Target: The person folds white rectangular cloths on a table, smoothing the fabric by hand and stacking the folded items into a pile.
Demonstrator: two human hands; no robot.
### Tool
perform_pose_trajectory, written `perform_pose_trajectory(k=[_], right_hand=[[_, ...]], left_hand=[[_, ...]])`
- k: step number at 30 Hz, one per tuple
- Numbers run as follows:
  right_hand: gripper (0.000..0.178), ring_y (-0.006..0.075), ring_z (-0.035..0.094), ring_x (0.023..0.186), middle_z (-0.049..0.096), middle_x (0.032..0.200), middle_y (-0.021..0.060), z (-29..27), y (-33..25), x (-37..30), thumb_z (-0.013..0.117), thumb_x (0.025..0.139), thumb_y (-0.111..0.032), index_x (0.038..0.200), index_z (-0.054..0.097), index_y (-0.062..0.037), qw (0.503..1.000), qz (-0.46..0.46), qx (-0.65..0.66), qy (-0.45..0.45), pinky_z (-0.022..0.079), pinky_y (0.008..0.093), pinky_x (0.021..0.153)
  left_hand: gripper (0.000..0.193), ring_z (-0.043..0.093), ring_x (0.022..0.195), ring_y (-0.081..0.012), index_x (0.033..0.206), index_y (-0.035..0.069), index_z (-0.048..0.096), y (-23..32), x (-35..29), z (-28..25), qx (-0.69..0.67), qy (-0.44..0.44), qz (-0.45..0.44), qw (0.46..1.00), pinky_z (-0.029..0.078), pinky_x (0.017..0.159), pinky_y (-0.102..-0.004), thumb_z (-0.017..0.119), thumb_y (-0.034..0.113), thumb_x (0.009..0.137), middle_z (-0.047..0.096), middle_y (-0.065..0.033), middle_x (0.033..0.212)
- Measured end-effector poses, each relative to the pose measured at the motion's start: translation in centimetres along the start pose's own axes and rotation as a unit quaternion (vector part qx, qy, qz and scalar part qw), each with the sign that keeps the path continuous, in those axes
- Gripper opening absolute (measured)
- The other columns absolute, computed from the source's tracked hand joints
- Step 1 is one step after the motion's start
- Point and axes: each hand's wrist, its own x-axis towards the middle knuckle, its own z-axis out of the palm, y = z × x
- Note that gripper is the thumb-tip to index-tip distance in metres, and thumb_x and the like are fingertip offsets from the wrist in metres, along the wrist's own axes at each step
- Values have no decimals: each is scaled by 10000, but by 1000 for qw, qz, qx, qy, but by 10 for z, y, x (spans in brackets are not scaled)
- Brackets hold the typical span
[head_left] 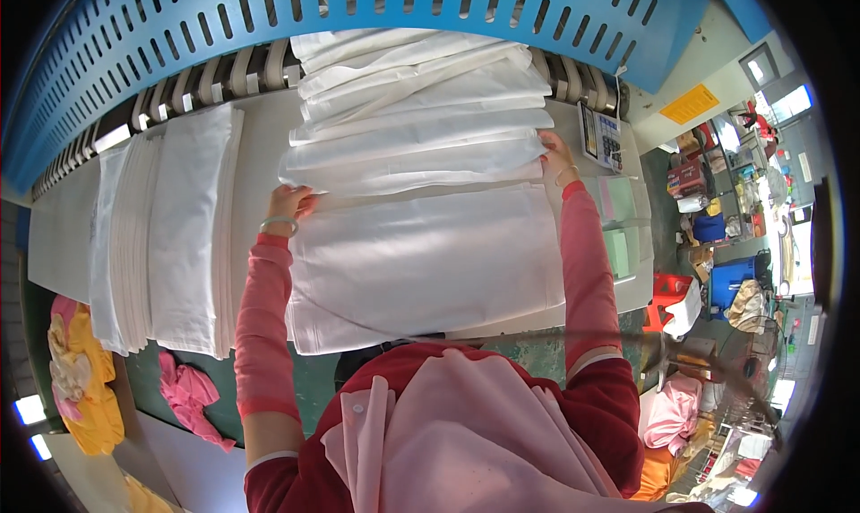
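White table [260, 146] fills the middle of the head view, running under a blue slotted machine hood [358, 20] with a row of pale rollers [206, 78] along the table's far edge. Beyond the right edge lies a cluttered workroom floor with blue bins [730, 280] and heaps of pink cloth [672, 414].

At the table's centre a stack of folded white sheets [421, 110] spills from the rollers toward the near edge, lapped like shingles, and below it lies a larger flat white sheet [430, 262] whose front hem hangs just over the near edge. The left hand [291, 204] sits on the left side of the lowest fold, its fingers curled and pinching the cloth edge. The right hand [555, 155] rests on the right side of the same fold; its fingers seem closed on the cloth, though the fold hides the tips (so I cannot tell for certain). Both forearms wear pink sleeves.

Toward the left edge a second folded white pile [170, 235] lies, overhanging the near edge. A calculator [600, 137] sits at the far right corner, just beside the right hand.

Judging from this, the lapped stack could slide or fan out if the two hands pull unevenly, and a wide sweep on the right might knock the calculator.
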Motion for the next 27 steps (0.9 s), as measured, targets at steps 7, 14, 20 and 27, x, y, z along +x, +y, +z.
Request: perform_pose_trajectory(k=[7,14,20,27], right_hand=[[174,167,537,695,573,793,30,-21,-44,-10,638,774,-221,887,569,-107,892,271,347,-105,422,236,538],[226,138,506,584,509,650,27,-48,-142,-52,674,758,-222,739,501,-77,800,258,542,-23,398,240,493],[159,130,478,579,504,663,34,-62,-149,-58,628,778,-138,743,482,-86,832,157,520,-114,376,237,506],[205,41,421,549,450,628,-44,-83,-108,-212,549,760,-51,628,413,-130,981,-55,174,65,329,185,485]], left_hand=[[178,599,729,-222,886,2,540,44,-32,0,-322,-50,-45,944,531,631,-265,597,141,790,573,-130,794],[226,608,637,-174,900,-78,522,122,-93,-22,-418,-178,-54,889,522,558,-229,501,142,853,612,-190,842],[190,581,612,-151,910,33,548,125,-112,-17,-320,-109,96,936,479,482,-213,543,208,837,611,-114,817],[154,566,747,-153,894,42,570,-2,-209,-71,-150,132,100,975,421,510,-246,579,103,753,577,-45,884]])
